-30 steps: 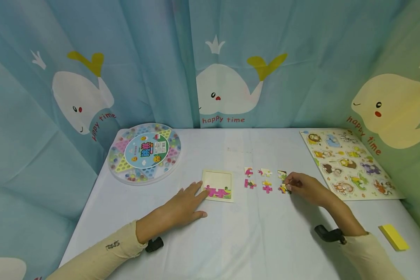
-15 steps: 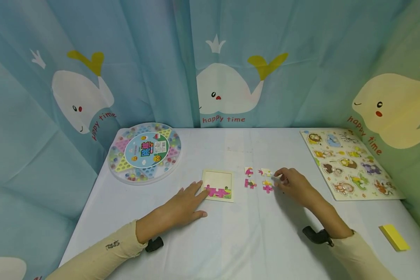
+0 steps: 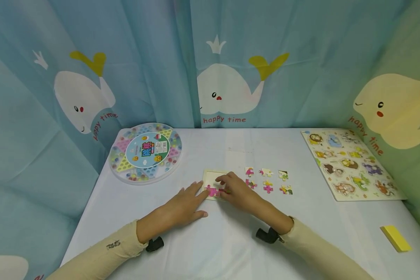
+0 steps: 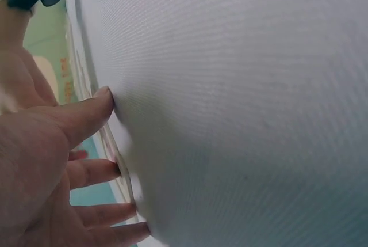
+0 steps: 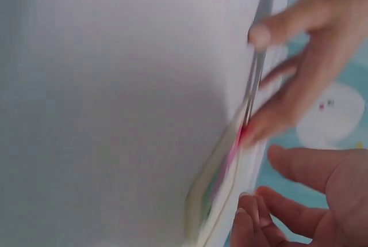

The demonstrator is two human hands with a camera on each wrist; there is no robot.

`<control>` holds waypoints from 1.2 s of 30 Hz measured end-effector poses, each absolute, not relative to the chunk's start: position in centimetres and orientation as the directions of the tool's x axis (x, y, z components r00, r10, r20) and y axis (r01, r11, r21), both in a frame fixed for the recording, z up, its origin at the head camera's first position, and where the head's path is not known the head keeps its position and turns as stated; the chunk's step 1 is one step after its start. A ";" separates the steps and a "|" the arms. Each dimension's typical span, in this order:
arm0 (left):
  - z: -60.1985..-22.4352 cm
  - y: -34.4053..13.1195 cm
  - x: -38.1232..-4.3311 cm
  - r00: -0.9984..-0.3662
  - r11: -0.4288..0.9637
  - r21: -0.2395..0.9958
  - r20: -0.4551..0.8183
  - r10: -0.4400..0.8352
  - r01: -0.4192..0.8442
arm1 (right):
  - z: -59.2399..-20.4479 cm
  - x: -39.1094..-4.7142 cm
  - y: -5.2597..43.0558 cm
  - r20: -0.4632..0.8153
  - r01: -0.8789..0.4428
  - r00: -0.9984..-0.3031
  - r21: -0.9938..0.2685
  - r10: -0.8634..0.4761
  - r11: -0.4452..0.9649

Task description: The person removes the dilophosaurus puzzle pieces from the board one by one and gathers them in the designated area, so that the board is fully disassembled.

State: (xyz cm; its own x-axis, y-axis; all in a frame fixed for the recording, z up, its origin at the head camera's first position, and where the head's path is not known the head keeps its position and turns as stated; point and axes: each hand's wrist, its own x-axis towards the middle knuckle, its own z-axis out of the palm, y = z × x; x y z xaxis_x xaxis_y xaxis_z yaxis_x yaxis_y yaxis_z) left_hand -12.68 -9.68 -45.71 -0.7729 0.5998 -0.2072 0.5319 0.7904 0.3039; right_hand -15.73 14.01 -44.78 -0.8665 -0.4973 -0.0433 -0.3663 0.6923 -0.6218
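A small square wooden puzzle board (image 3: 210, 179) lies mid-table, with pink joined pieces (image 3: 212, 191) along its near side and bare wood above. My left hand (image 3: 182, 204) rests with spread fingers at the board's left edge, the index fingertip over its lower left corner. Over the board's right part hovers my right hand (image 3: 239, 192), hiding some of the pieces. In the right wrist view its thumb stands apart from loosely bent fingers, and no piece shows between them. Several loose jigsaw pieces (image 3: 268, 186) lie in two rows just right of the board.
At the back left stands a round Chinese checkers box (image 3: 145, 153) with a clear lid. A large animal peg puzzle (image 3: 350, 163) lies at the back right. A yellow block (image 3: 395, 238) sits near the right edge. A blue whale-print curtain (image 3: 161, 58) hangs behind the table.
My right hand has moved left from the loose pieces to over the board, uncovering the rightmost pieces. The left hand has stayed in place.
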 end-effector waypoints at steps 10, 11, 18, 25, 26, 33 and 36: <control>-45.6 -9.7 -12.6 -0.771 0.783 0.308 -0.191 0.607 0.540 | -46.2 -15.9 11.4 -0.059 -0.387 -0.848 -0.611 -0.527 0.691; -45.6 -9.7 -12.6 -0.771 0.783 0.308 -0.191 0.608 0.541 | -46.2 -16.0 11.3 -0.058 -0.389 -0.847 -0.609 -0.528 0.691; -45.4 -9.9 -12.7 -0.767 0.782 0.304 -0.198 0.611 0.544 | -45.9 -16.0 11.1 -0.047 -0.419 -0.833 -0.597 -0.551 0.684; -45.6 -10.0 -12.8 -0.764 0.777 0.293 -0.186 0.617 0.557 | -45.6 -16.0 11.1 -0.058 -0.423 -0.823 -0.601 -0.565 0.678; -45.6 -10.0 -12.8 -0.764 0.777 0.294 -0.186 0.618 0.557 | -45.6 -16.1 11.1 -0.060 -0.424 -0.821 -0.601 -0.567 0.677; -45.7 -10.0 -12.9 -0.764 0.783 0.295 -0.206 0.611 0.547 | -45.8 -16.3 11.2 -0.032 -0.461 -0.802 -0.602 -0.597 0.652; -45.7 -10.0 -12.9 -0.765 0.787 0.293 -0.213 0.608 0.543 | -45.9 -16.3 11.2 0.004 -0.502 -0.786 -0.588 -0.618 0.634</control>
State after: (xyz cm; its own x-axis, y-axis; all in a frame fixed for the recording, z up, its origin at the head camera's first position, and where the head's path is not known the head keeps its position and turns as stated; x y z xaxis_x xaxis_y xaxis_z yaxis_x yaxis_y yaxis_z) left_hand -12.92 -9.97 -45.73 -0.7648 0.6079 -0.2133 0.5434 0.7866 0.2934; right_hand -16.28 11.21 -45.88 -0.7863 -0.6178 0.0043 -0.5016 0.6343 -0.5883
